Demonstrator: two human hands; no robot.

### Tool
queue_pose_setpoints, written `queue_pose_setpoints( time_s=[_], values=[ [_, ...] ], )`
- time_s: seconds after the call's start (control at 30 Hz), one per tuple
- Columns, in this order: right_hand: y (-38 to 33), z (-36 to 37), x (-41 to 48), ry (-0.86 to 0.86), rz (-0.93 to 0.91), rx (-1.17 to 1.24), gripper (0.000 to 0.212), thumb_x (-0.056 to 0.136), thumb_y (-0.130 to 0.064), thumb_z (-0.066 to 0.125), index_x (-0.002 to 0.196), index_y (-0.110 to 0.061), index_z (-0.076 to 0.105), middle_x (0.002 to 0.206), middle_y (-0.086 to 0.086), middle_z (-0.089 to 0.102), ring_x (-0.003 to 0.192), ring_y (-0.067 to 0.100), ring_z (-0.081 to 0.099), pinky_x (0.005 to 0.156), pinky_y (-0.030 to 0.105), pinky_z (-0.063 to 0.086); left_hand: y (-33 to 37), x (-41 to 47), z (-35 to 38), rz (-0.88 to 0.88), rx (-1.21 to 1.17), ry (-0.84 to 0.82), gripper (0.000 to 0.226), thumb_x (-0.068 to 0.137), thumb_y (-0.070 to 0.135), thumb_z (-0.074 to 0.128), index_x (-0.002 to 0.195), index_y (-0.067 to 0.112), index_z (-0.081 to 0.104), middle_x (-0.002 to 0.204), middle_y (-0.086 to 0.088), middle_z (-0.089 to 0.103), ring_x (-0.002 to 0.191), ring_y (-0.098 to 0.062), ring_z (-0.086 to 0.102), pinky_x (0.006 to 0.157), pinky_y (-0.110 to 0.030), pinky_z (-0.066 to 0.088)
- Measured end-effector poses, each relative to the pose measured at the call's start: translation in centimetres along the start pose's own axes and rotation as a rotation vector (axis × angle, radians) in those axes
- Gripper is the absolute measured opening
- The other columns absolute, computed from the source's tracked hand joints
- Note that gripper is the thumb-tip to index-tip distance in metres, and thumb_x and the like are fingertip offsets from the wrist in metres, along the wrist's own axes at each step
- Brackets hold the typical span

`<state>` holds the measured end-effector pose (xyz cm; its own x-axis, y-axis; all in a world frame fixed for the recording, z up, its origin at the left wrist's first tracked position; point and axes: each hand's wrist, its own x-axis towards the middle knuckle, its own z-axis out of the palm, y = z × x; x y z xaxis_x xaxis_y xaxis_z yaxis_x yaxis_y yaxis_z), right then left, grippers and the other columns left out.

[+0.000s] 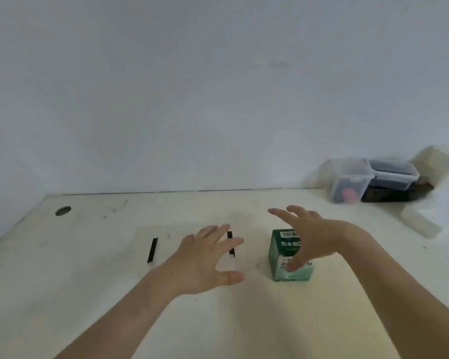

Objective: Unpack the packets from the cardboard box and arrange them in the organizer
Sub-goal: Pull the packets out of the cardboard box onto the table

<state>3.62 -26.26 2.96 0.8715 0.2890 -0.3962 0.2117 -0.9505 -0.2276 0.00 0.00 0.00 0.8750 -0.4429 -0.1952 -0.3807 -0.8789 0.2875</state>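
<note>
both splayed, empty: right hand [314, 239] partly hides green box [280, 252], left hand [205, 260] black strip [230, 234].

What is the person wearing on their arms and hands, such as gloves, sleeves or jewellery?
The left hand and right hand are bare, with no gloves. The left forearm and right forearm are uncovered right to the picture's edge, so no sleeve shows. No watch, bracelet or ring is visible, though the picture is slightly soft.

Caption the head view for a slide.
Right hand open over the green box, left hand open near black strips on the table.
</note>
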Motion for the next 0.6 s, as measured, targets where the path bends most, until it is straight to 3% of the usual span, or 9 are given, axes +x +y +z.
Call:
queue_pose_setpoints(
  time_s=[0.1,0.17,0.27,0.37,0.47,0.53,0.6],
  values=[
    [1.3,3.1,1.2,0.117,-0.054,0.221,0.110,0.064,-0.031,0.087,0.142,-0.054,0.013,0.151,-0.011,0.012,0.130,0.023,0.037,0.097,0.041,0.051,-0.8,1.2,4.0,0.031,0.233,0.104,0.066,0.087,0.072,0.023,0.146,0.051,0.001,0.159,0.012,-0.013,0.147,-0.011,-0.012,0.118,-0.046,-0.001],
    [2.5,4.8,1.8,0.268,-0.107,0.410,0.085,0.066,-0.026,0.087,0.129,-0.050,0.035,0.136,-0.009,0.032,0.113,0.015,0.050,0.080,0.028,0.056,-1.5,1.7,5.4,0.041,0.261,0.255,0.061,0.088,0.068,0.017,0.146,0.049,0.012,0.161,0.009,-0.001,0.148,-0.012,-0.002,0.118,-0.041,0.002],
    [3.2,7.8,2.8,0.461,-0.228,0.781,0.065,0.064,-0.021,0.090,0.114,-0.041,0.053,0.119,-0.005,0.055,0.103,0.011,0.061,0.074,0.024,0.056,-1.8,2.1,6.5,0.060,0.187,0.456,0.060,0.082,0.057,0.021,0.138,0.044,0.039,0.158,0.010,0.022,0.146,-0.011,0.018,0.116,-0.028,0.007],
    [2.8,10.3,3.2,0.500,-0.332,1.067,0.084,0.062,-0.010,0.088,0.129,-0.040,0.047,0.117,-0.003,0.061,0.105,0.014,0.064,0.078,0.026,0.057,-1.0,1.7,7.1,-0.017,0.162,0.567,0.051,0.080,0.041,0.040,0.129,0.038,0.054,0.151,0.013,0.035,0.141,-0.009,0.031,0.112,-0.023,0.016],
    [2.6,11.4,3.0,0.489,-0.343,0.994,0.104,0.063,-0.003,0.088,0.137,-0.049,0.032,0.120,-0.007,0.059,0.108,0.014,0.062,0.086,0.030,0.056,-0.1,1.7,7.7,-0.048,0.231,0.682,0.040,0.076,0.036,0.050,0.109,0.027,0.070,0.129,0.004,0.062,0.116,-0.019,0.060,0.094,-0.038,0.046],
    [1.9,11.1,3.0,0.519,-0.320,1.032,0.102,0.065,-0.012,0.088,0.140,-0.050,0.031,0.118,-0.004,0.062,0.103,0.008,0.064,0.082,0.027,0.057,-0.2,1.9,7.3,-0.065,0.172,0.726,0.048,0.079,0.048,0.041,0.111,0.024,0.068,0.122,0.005,0.064,0.109,-0.020,0.060,0.087,-0.038,0.048],
    [1.2,11.1,2.6,0.524,-0.297,1.078,0.085,0.070,-0.024,0.085,0.137,-0.046,0.039,0.111,-0.002,0.068,0.097,0.009,0.067,0.079,0.027,0.058,0.9,2.0,7.0,-0.041,0.019,0.792,0.052,0.083,0.052,0.038,0.120,0.026,0.062,0.125,0.008,0.059,0.113,-0.017,0.054,0.091,-0.036,0.047]
  ],
)
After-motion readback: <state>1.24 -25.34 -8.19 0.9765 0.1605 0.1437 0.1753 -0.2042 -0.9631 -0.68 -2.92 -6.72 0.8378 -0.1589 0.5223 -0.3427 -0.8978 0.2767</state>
